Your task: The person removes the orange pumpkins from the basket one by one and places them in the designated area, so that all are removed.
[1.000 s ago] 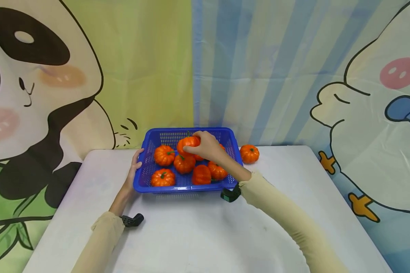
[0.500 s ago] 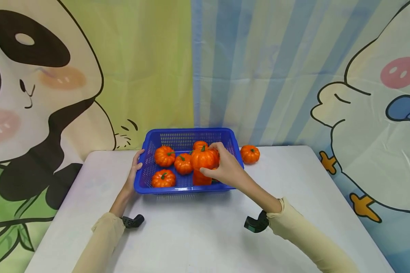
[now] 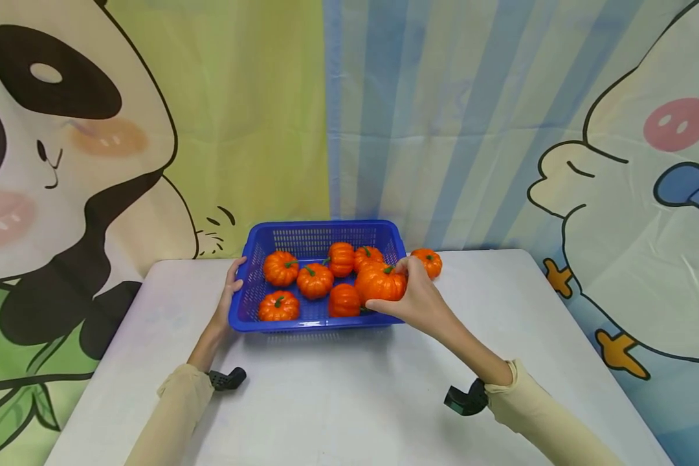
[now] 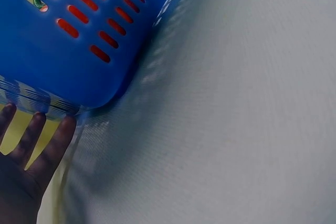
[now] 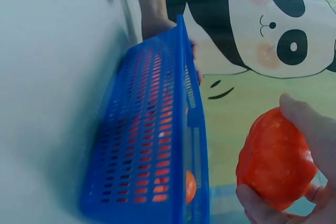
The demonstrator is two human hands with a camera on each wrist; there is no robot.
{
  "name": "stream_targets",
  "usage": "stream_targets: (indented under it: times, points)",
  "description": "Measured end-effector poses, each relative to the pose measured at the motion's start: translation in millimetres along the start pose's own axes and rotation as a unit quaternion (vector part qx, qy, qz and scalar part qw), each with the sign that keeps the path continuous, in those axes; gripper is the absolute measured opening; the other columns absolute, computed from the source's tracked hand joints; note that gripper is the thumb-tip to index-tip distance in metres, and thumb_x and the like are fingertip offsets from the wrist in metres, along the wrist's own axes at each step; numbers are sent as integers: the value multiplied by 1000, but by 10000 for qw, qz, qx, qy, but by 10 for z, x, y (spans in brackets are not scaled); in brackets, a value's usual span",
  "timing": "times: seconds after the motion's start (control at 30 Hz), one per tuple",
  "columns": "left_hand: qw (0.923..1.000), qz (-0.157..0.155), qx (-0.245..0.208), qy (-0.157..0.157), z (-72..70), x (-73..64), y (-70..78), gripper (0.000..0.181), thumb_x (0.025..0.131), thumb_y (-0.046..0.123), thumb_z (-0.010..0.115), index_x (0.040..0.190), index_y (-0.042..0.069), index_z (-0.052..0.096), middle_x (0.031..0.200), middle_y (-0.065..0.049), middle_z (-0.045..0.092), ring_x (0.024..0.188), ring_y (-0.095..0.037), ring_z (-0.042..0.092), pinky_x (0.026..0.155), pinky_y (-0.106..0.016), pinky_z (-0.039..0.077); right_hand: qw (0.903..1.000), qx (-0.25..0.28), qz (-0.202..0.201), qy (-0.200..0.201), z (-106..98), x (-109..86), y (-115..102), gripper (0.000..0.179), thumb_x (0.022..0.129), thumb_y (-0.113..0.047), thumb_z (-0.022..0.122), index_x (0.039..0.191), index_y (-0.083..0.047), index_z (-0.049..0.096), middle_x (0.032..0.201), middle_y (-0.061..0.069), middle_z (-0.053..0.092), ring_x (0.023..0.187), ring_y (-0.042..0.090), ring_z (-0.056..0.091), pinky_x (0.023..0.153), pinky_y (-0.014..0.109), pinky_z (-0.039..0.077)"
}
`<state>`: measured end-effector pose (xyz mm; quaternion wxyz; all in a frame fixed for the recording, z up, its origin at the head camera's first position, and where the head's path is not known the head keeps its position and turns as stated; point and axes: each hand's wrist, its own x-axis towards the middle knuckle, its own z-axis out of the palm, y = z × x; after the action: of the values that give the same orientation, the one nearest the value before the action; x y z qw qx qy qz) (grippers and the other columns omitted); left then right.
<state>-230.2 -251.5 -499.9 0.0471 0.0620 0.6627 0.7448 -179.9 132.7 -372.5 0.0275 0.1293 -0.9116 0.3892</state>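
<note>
My right hand [image 3: 424, 299] pinches a small orange pumpkin [image 3: 378, 283] with a green stem, thumb on its near side and fingers at its far right. It hangs over the right part of a blue plastic basket [image 3: 314, 326]; in the right wrist view the held pumpkin [image 5: 274, 156] is above the rim. Several more orange pumpkins, such as this one at the front left [image 3: 278, 306], lie in the basket. My left hand [image 3: 227, 289] touches the basket's left side, its fingers [image 4: 55, 145] straight with the tips against the wall in the left wrist view.
Another orange pumpkin [image 3: 428, 260] sits on the white table [image 3: 326, 401] just right of the basket, partly behind my right hand. A cartoon-printed curtain [image 3: 431, 116] hangs along the table's back edge. A black wrist camera [image 3: 467, 398] is strapped to my right wrist.
My right hand has carried the held pumpkin from the basket's back middle rightward and toward me. The pumpkins at the back right now show. My left hand and the basket have stayed put.
</note>
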Motion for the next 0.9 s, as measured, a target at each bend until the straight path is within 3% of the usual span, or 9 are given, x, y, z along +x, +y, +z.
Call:
stream_targets:
  times: [0.1,0.2,0.4,0.67,0.9]
  points:
    - [10000,35,-10,0,5,0,3,57,99,22,19,154,34,7,163,-8,-7,148,-38,7,117,-62,10,9999,-86,61,2,-53,-51,94,84,71,-45,83,131,-6,39,131,16,45,115,32,54,93,49,50]
    - [10000,54,12,-12,5,-3,3,58,99,23,19,154,33,7,163,-8,-7,148,-39,7,117,-63,9,9997,-14,251,1,-124,-96,200,86,75,-47,78,139,-5,37,136,21,39,117,37,53,92,51,52]
    - [10000,74,20,-13,-6,-2,-5,58,99,22,18,155,32,6,163,-7,-8,149,-37,3,117,-62,6,9962,83,858,81,-282,-156,449,83,83,-50,70,140,-3,33,130,22,34,112,37,51,88,47,54]
    - [10000,63,69,20,-2,-13,4,58,99,21,18,155,31,7,163,-7,-8,149,-37,3,118,-61,6,9954,37,719,626,-435,-132,827,86,78,-20,77,138,5,21,133,29,32,119,42,44,95,57,48]
    - [9999,70,74,13,10,-15,21,58,99,21,19,154,31,8,163,-7,-8,149,-37,2,118,-61,5,9916,-354,960,792,-535,35,1344,90,78,-27,79,137,11,22,131,34,33,114,44,43,96,58,46]
